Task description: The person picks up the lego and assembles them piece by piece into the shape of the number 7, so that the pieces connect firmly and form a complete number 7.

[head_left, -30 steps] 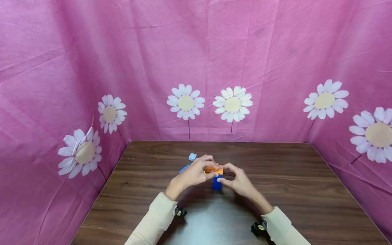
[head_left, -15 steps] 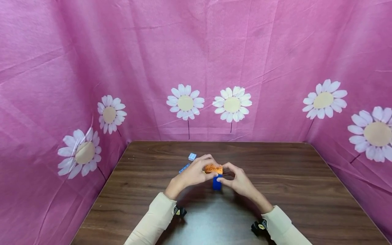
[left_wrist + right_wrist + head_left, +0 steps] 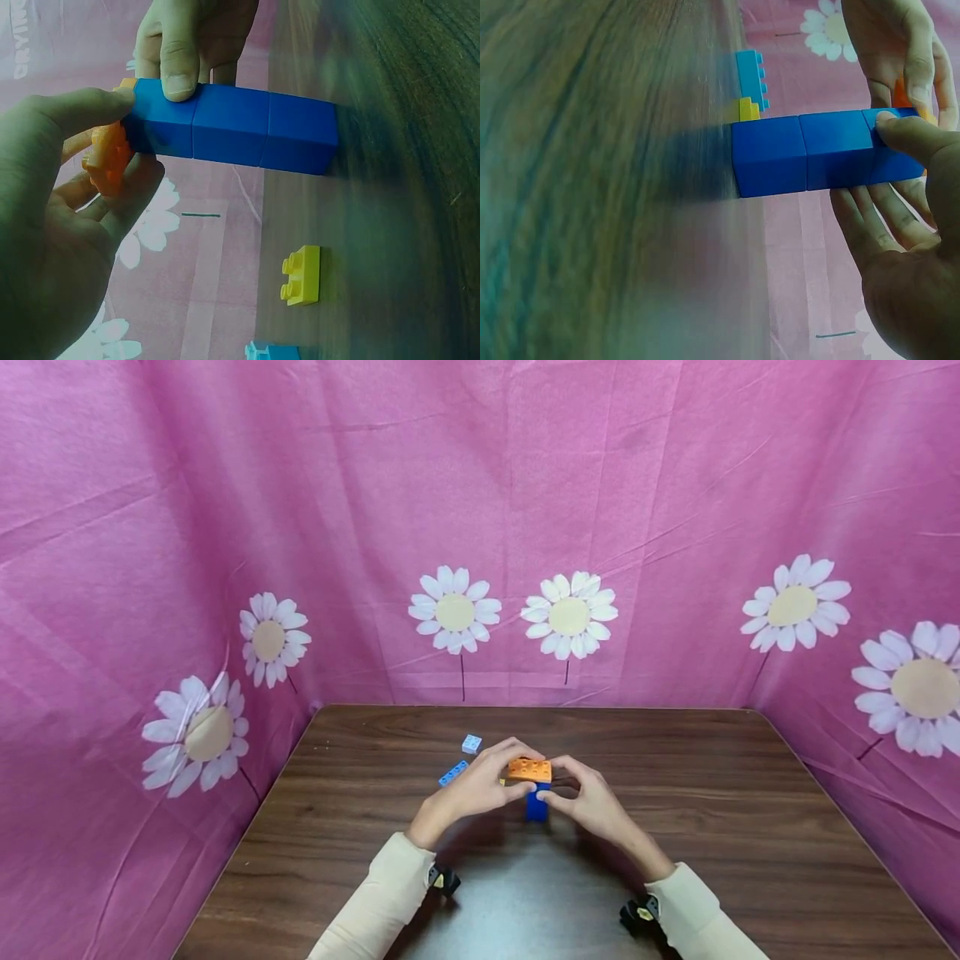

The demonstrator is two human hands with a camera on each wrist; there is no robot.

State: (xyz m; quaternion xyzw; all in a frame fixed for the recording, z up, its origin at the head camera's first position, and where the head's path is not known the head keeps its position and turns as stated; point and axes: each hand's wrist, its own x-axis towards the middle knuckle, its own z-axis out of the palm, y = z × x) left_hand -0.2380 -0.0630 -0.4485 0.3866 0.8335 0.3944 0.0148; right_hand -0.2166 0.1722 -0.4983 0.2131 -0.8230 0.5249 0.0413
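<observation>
A stack of three dark blue toy building bricks (image 3: 537,807) stands upright on the table, with its lower end at the wood in both wrist views. Across the top lies an orange brick (image 3: 530,770), studs up, reaching out to the left. My left hand (image 3: 483,781) pinches the orange brick between thumb and fingers at its left part. With thumb in front and fingers behind, my right hand (image 3: 592,803) grips the uppermost blue brick (image 3: 895,150). The left thumb tip (image 3: 124,97) is right at the joint between orange and blue.
Behind my left hand, a yellow brick (image 3: 302,276) and a long lighter-blue brick (image 3: 453,773) lie on the brown wooden table (image 3: 712,793). Farther back is a pale blue brick (image 3: 471,744). A pink curtain (image 3: 480,510) with white flowers closes off the back and sides.
The stack and both hands have shifted slightly right. The orange brick has turned a little and shows more of its studded top between the hands.
</observation>
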